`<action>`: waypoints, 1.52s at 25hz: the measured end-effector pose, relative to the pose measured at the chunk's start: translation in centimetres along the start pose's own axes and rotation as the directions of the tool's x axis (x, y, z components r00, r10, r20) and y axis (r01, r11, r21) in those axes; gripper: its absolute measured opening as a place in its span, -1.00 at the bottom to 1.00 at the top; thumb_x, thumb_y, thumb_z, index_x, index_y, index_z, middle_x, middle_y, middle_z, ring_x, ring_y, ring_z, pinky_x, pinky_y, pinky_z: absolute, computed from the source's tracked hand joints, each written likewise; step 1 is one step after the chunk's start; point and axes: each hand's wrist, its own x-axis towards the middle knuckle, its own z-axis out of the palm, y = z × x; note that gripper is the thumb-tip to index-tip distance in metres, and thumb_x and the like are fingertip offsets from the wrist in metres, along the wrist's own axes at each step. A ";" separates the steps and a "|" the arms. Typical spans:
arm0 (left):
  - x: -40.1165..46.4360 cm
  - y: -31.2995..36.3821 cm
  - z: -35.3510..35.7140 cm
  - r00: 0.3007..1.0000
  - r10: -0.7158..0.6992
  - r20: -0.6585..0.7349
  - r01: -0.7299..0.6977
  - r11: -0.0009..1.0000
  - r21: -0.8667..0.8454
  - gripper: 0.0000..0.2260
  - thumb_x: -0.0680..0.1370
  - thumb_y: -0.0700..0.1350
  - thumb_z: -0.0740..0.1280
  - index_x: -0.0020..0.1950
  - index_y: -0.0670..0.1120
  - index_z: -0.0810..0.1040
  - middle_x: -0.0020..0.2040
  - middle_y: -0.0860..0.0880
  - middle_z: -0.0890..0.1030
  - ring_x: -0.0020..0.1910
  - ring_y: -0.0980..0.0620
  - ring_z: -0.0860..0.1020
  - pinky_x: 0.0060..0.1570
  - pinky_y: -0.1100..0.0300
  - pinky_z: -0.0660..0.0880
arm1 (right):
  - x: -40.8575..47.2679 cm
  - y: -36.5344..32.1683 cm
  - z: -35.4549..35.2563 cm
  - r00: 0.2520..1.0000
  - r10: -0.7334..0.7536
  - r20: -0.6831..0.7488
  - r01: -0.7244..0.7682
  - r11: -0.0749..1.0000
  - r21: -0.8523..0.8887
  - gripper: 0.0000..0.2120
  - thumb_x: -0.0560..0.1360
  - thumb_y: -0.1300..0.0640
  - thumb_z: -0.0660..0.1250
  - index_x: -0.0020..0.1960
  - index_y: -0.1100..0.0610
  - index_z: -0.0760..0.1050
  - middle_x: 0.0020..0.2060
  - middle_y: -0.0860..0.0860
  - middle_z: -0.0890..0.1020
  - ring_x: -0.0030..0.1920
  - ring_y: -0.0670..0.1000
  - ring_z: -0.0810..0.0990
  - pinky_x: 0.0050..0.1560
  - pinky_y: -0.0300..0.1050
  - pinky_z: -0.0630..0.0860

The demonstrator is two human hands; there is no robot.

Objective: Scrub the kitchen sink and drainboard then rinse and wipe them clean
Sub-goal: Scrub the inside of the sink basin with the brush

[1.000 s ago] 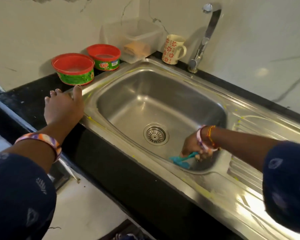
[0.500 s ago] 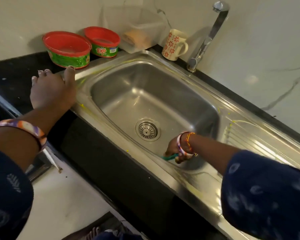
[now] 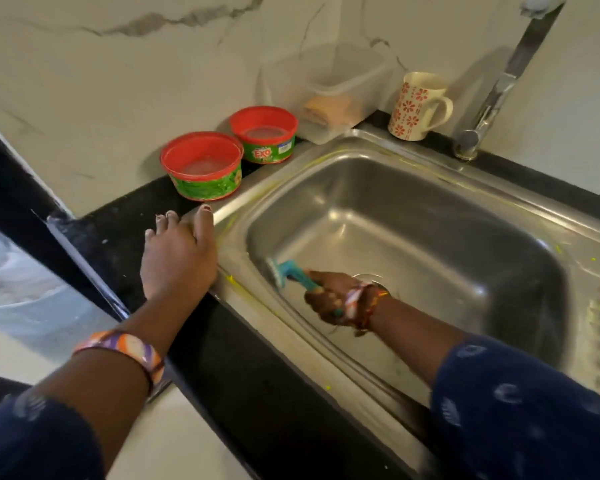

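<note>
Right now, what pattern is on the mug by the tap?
Red flowers on cream, on the mug, seen in the head view.

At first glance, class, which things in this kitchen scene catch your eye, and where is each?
The teal brush stands out, gripped by the right hand against the near-left wall of the steel sink. Two red-rimmed green tubs sit on the black counter behind the left hand, which rests flat by the sink's rim.

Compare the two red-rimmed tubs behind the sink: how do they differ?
The nearer tub looks wider; the farther tub looks smaller. The farther tub shows a red EXO label facing the camera; the nearer tub's green side shows no readable name. The nearer tub stands just beyond the left hand; the farther tub stands beside the clear box. Both are open, upright, green-sided, with pale contents.
</note>
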 end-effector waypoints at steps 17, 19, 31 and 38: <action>-0.4 -1.0 -0.7 0.991 0.121 0.049 -0.116 0.988 -0.099 -0.52 0.62 0.04 0.05 0.44 -0.22 0.30 0.51 -0.18 0.18 0.52 -0.09 0.06 0.50 0.02 -0.01 | -0.2 0.6 3.2 0.920 -0.254 -0.299 0.052 0.834 -0.549 -0.71 0.59 0.17 0.16 0.22 0.31 0.42 -0.44 0.07 0.38 -0.71 -0.16 0.27 -0.62 -0.42 0.22; -0.2 -1.7 -0.6 0.968 0.252 0.020 -0.249 0.964 -0.093 -0.51 0.61 -0.01 0.14 0.48 -0.21 0.23 0.53 -0.14 0.14 0.53 -0.01 0.00 0.51 0.07 -0.06 | -3.3 -1.0 3.9 0.902 -0.354 -0.247 0.096 0.723 -0.684 -0.69 0.54 0.28 0.21 0.27 0.30 0.42 -0.43 0.05 0.39 -0.67 -0.19 0.27 -0.63 -0.40 0.21; 14.2 7.4 -1.6 0.734 0.514 0.444 -0.666 0.674 0.320 -0.57 0.57 0.11 0.16 0.34 -0.09 0.42 0.33 -0.13 0.47 0.30 -0.12 0.45 0.23 0.09 0.39 | -2.4 -17.4 13.0 0.298 -0.892 -0.339 0.297 0.424 -0.856 -0.65 0.44 0.20 0.17 0.13 0.29 0.55 -0.20 0.19 0.52 -0.36 0.06 0.44 -0.41 -0.20 0.31; 15.9 7.5 -2.6 0.641 0.642 0.422 -0.767 0.557 0.317 -0.65 0.61 0.07 0.10 0.22 -0.08 0.50 0.21 -0.09 0.56 0.19 -0.07 0.53 0.10 0.13 0.44 | 0.3 -18.7 12.1 0.345 -0.875 -0.341 0.160 0.412 -0.897 -0.73 0.52 0.24 0.19 0.10 0.28 0.60 -0.24 0.16 0.60 -0.51 -0.19 0.48 -0.44 -0.35 0.33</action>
